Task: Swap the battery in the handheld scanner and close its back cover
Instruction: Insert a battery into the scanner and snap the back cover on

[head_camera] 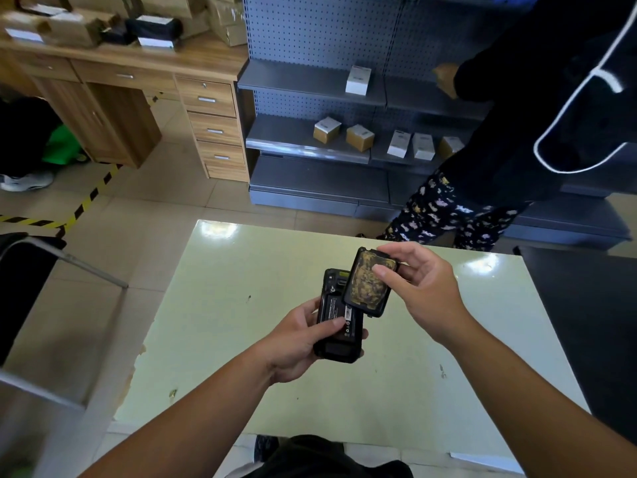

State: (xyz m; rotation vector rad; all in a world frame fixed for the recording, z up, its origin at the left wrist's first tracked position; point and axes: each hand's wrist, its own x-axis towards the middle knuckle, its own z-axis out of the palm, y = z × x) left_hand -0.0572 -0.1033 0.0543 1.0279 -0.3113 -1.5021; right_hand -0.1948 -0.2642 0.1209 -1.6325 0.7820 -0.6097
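My left hand (pixel 296 343) grips the black handheld scanner (pixel 339 313) face down above the pale green table (pixel 241 339). The scanner's back is open, and a black battery (pixel 334 310) with a white label sits in the bay under my left thumb. My right hand (pixel 418 282) holds the detached back cover (pixel 367 284) by its upper right edge. The cover's inner side faces me, black-rimmed with worn yellowish residue. It is tilted and overlaps the scanner's upper right corner.
Beyond the table's far right corner, a person in dark clothes (pixel 537 125) is at grey metal shelves (pixel 310 139) holding small boxes. A wooden desk (pixel 138 91) stacked with parcels is at the far left. A metal chair frame (pixel 69 260) is at the left.
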